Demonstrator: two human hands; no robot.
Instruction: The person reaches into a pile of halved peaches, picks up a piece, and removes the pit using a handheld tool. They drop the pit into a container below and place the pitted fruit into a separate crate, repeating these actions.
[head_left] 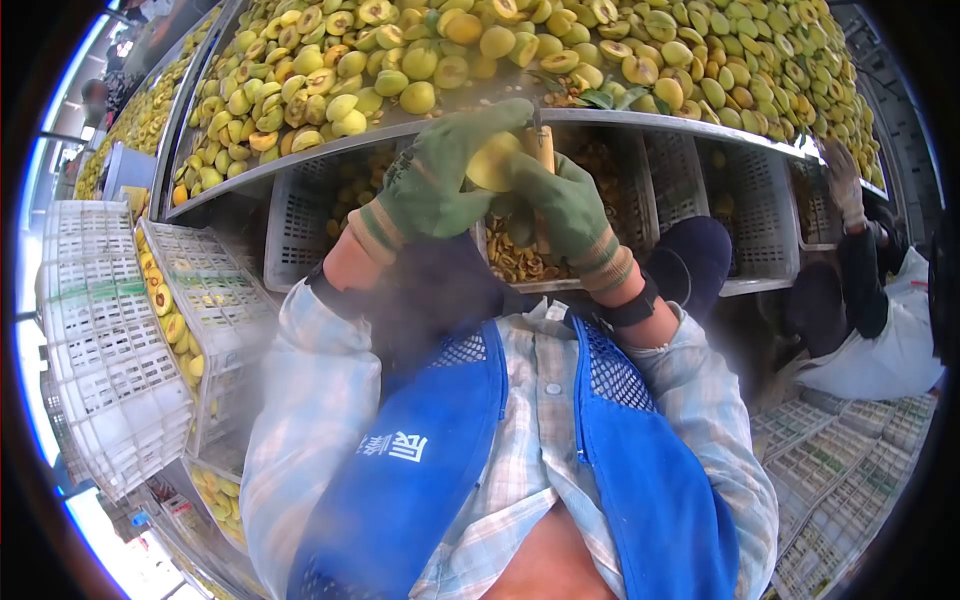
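Both my hands, in green work gloves with tan cuffs, meet above the near edge of the fruit table. My left hand [435, 175] is closed around a yellow-green stone fruit [493, 163]. Right beside it, my right hand [568, 205] is wrapped round a wooden-handled tool [545, 150], whose handle stands upright; its dark narrow end is hard to make out. The right thumb side touches the fruit. Heaped on the metal table [390, 130] lie many cut stone fruit [420, 65], several showing reddish-brown centres.
Beneath the table edge stand plastic crates [305, 210], one holding fruit pieces [520, 262]. Stacked white crates [110, 330] are at left, with fruit between them. At right, another person's gloved hand [843, 185] rests by the table edge. More crates [850, 470] lie lower right.
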